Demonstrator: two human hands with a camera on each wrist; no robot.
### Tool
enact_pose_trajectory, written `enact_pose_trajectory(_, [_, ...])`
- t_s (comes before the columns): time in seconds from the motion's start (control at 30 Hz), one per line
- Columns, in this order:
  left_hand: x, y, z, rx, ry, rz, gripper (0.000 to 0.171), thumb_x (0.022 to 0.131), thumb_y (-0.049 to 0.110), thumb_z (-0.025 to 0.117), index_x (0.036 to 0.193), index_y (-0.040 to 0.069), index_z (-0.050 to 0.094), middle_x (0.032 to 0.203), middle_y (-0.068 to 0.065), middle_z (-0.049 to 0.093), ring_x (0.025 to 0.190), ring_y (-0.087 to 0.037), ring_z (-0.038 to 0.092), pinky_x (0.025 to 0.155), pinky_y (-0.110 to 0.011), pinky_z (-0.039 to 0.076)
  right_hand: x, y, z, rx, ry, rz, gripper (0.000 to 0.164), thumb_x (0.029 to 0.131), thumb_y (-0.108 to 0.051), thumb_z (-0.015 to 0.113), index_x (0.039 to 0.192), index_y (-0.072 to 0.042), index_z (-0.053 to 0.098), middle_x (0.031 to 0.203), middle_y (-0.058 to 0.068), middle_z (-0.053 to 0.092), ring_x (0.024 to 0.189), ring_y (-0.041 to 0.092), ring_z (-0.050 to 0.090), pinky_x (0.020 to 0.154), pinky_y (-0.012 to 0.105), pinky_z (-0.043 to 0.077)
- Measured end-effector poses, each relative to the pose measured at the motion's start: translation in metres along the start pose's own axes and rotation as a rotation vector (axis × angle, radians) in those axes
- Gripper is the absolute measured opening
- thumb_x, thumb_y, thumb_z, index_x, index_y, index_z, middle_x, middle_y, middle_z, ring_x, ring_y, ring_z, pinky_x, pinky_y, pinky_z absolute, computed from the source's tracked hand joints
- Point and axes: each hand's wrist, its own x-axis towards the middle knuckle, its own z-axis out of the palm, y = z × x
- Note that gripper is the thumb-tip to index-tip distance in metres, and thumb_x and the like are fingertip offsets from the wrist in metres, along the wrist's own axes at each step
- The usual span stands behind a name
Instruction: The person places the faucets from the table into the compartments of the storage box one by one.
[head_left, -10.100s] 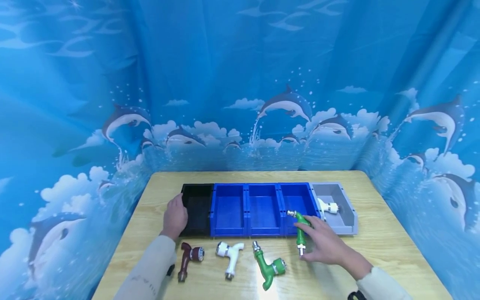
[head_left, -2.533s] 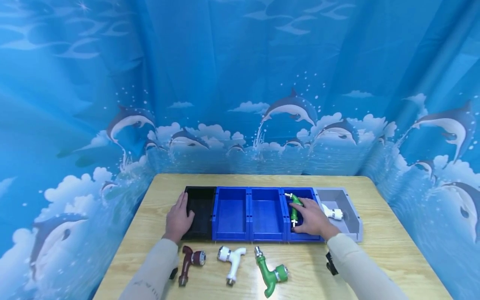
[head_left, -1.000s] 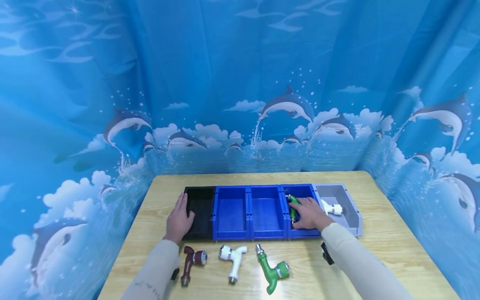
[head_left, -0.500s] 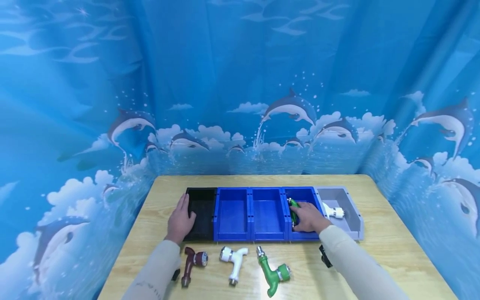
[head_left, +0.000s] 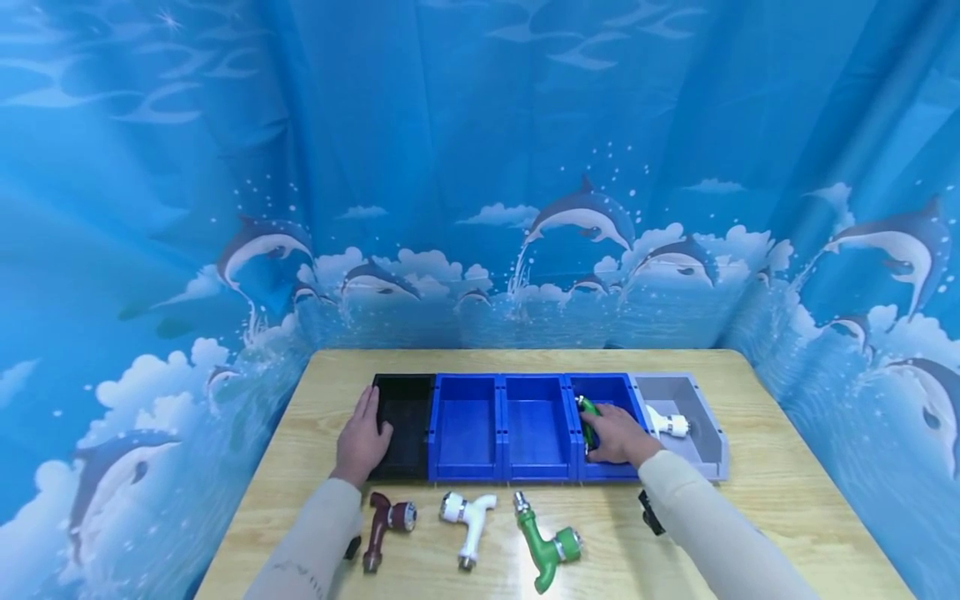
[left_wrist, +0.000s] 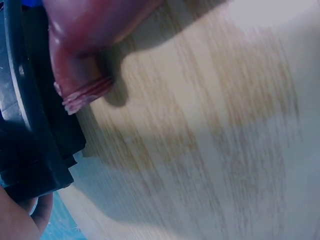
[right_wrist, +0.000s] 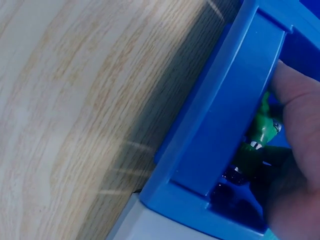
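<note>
My right hand [head_left: 617, 435] is down in the rightmost blue bin [head_left: 600, 385], its fingers and thumb around a green faucet [head_left: 587, 408]. Much of that faucet is hidden by the hand; a green part [right_wrist: 264, 127] shows in the right wrist view. At the far left my left hand [head_left: 362, 442] rests on the side rim of the black bin [head_left: 405, 425], fingers laid out straight and thumb spread over the bin. Nearest to it on the table is a dark red faucet [head_left: 380, 529].
A white faucet [head_left: 471, 525] and another green faucet [head_left: 546, 546] lie in front of the bins. Two more blue bins [head_left: 465, 471] [head_left: 536, 471] join the row. In the grey bin [head_left: 697, 458] at the right end lies a white faucet [head_left: 670, 422]. A dolphin-print curtain [head_left: 480, 167] surrounds the table.
The right hand has carried the green faucet from over the bin's front down into the rightmost blue bin. Over the last half second hardly anything moves. The left hand stays at the black bin.
</note>
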Motion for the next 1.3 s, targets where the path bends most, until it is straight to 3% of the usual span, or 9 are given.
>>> enact_pose_trajectory(0.4, [0.000, -0.001, 0.001, 0.001, 0.010, -0.001, 0.071, 0.092, 0.016, 0.059, 0.153, 0.001, 0.025, 0.157, -0.018, 0.026, 0.122, -0.044, 0.050, 0.098, -0.055, 0.044, -0.005, -0.004, -0.007, 0.006, -0.017, -0.018, 0.076, 0.081, -0.030, 0.078, 0.143, -0.001, 0.045, 0.148, 0.033, 0.032, 0.138, 0.050, 0.026, 0.114, 0.058, 0.021])
enact_pose_trajectory(0.77, [-0.001, 0.000, 0.000, -0.001, 0.009, 0.004, 0.070, 0.092, 0.016, 0.059, 0.152, 0.001, 0.025, 0.157, -0.018, 0.025, 0.118, -0.043, 0.053, 0.095, -0.055, 0.045, -0.013, -0.007, -0.015, -0.024, 0.030, -0.073, 0.071, 0.082, -0.028, 0.078, 0.140, 0.000, 0.048, 0.145, 0.032, 0.037, 0.137, 0.050, 0.029, 0.112, 0.059, 0.025])
enact_pose_trajectory(1.07, [-0.003, 0.002, -0.001, -0.001, 0.017, 0.013, 0.069, 0.092, 0.016, 0.059, 0.151, 0.000, 0.027, 0.157, -0.019, 0.025, 0.101, -0.041, 0.060, 0.087, -0.054, 0.049, -0.021, -0.007, -0.015, -0.083, 0.217, -0.153, 0.051, 0.083, -0.015, 0.072, 0.129, 0.002, 0.057, 0.131, 0.031, 0.052, 0.125, 0.048, 0.045, 0.105, 0.060, 0.034])
enact_pose_trajectory(1.3, [-0.002, 0.004, -0.004, -0.004, -0.010, -0.005, 0.069, 0.093, 0.016, 0.057, 0.152, 0.001, 0.025, 0.157, -0.018, 0.025, 0.104, -0.040, 0.060, 0.088, -0.053, 0.049, -0.028, -0.014, -0.017, -0.089, 0.373, -0.167, 0.040, 0.081, -0.011, 0.071, 0.118, 0.000, 0.064, 0.120, 0.026, 0.061, 0.117, 0.043, 0.054, 0.099, 0.058, 0.041])
